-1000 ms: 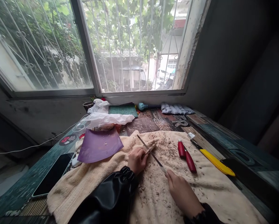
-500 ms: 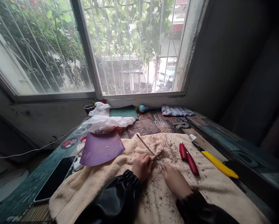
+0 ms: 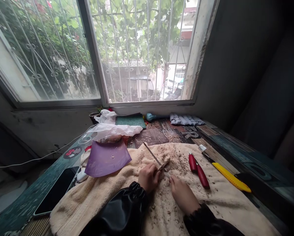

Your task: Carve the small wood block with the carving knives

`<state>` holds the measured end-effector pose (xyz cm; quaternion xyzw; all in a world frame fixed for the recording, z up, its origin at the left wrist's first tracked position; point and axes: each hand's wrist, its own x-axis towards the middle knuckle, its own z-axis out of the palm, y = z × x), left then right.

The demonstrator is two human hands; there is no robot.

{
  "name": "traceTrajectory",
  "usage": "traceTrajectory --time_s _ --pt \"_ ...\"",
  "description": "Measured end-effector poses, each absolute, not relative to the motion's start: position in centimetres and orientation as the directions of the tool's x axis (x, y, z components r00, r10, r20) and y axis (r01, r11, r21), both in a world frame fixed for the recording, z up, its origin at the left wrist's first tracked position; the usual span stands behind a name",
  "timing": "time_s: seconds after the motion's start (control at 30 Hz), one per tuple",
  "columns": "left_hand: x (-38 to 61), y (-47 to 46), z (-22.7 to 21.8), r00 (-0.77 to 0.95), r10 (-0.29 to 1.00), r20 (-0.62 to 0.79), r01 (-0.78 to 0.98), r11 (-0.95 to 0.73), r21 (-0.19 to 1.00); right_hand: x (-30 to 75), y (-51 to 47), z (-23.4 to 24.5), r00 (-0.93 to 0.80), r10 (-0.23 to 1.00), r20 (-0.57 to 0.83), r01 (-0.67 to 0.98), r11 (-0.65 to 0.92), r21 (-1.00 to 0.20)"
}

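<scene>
My right hand (image 3: pixel 183 194) is closed on the pale handle of a long thin file (image 3: pixel 152 154), whose narrow dark blade points away to the upper left. Pinched in the fingers of my left hand (image 3: pixel 148 177) is a small brown stick of wood (image 3: pixel 164 163). File and wood cross just ahead of my fingertips and appear to touch. Both hands rest low over a beige towel (image 3: pixel 107 196) strewn with shavings. Two red-handled tools (image 3: pixel 198 170) lie on it, right of my right hand.
Farther right lies a yellow utility knife (image 3: pixel 231 177). To the left are a purple sheet (image 3: pixel 107 159), a phone (image 3: pixel 57 190) and a white plastic bag (image 3: pixel 115 129). A green cutting mat (image 3: pixel 131 120) and a grey quilted pad (image 3: pixel 186 119) lie near the window.
The file has slid slightly against the wood, toward my right hand. Both hands stay nearly in place with the same holds. The whole view has shifted slightly.
</scene>
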<state>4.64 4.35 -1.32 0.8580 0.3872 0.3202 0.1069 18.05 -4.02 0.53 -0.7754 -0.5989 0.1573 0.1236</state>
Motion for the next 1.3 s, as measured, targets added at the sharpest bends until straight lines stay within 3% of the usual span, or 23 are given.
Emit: traceTrajectory --time_s 0.17,0.37,0.57,0.83,1.0,1.1,1.3 --pt "4.8 4.7 -1.4 0.338 0.825 0.454 0.682 -0.547 0.487 17.6 -4.7 0.2 0.21 0.974 -0.079 0.884 -0.224 -0.41" --pt "4.7 4.7 -1.5 0.439 0.761 0.477 0.588 -0.645 0.488 18.4 -6.9 -0.5 0.237 0.967 -0.099 0.878 -0.256 -0.404" --pt "4.6 4.7 -1.3 0.452 0.748 0.486 0.611 -0.657 0.442 17.5 -3.3 0.5 0.244 0.965 -0.097 0.886 -0.262 -0.382" --pt "4.6 4.7 -1.7 0.468 0.705 0.532 0.602 -0.696 0.392 18.3 -4.3 -0.6 0.203 0.976 -0.084 0.839 -0.217 -0.499" --pt "4.6 4.7 -1.3 0.605 0.615 0.506 0.597 -0.771 0.223 18.8 -5.0 1.1 0.226 0.968 0.108 0.832 -0.134 -0.538" --pt "4.6 4.6 -1.1 0.627 0.603 0.493 0.604 -0.776 0.181 19.2 -5.8 3.7 0.287 0.925 0.248 0.796 -0.086 -0.599" --pt "4.5 4.4 -0.8 0.629 0.596 0.5 0.583 -0.787 0.204 17.5 -8.8 12.6 0.322 0.872 0.37 0.458 0.199 -0.867"
